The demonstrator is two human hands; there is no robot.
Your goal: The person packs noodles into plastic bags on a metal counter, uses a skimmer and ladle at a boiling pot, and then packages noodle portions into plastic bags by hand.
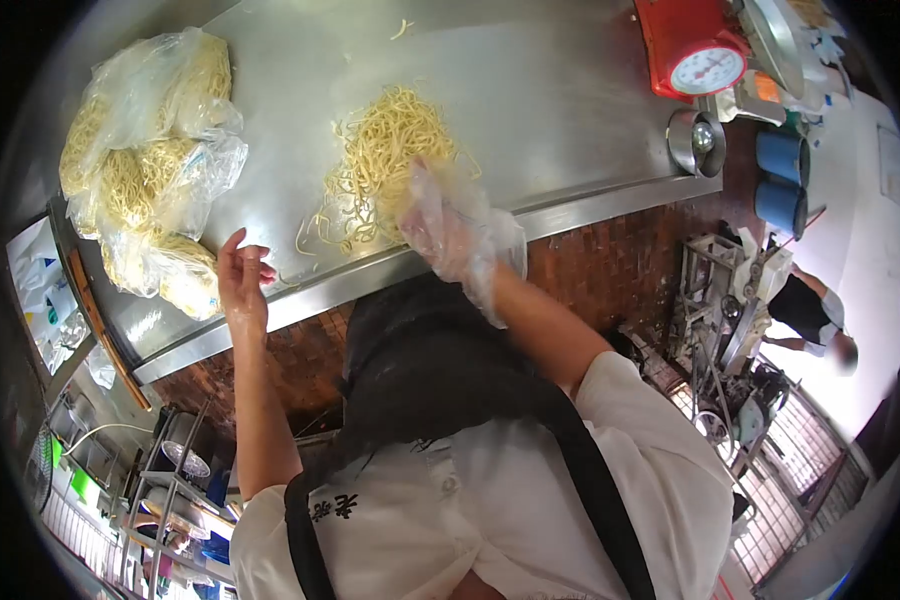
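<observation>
Our right hand (438,220) at the noodle pile (385,145)

The noodle pile lies by the middle of the worktop's (560,100) front edge. Our right hand, in a clear plastic glove (495,240), touches it; we cannot tell whether it grips any strands. Our left hand (240,277) hangs open, fingers loosely bent, beside bagged noodles (130,185) at the left end. A red scale (675,45) stands towards the right edge.

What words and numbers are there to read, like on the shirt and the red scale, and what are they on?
"老": it looks like this on the white shirt; the sign beside it is too blurred to read.
Red scale: there are marks on its dial, too small to read.
Noodle bags: no words I can read.
Nothing else is clear enough to read.
</observation>
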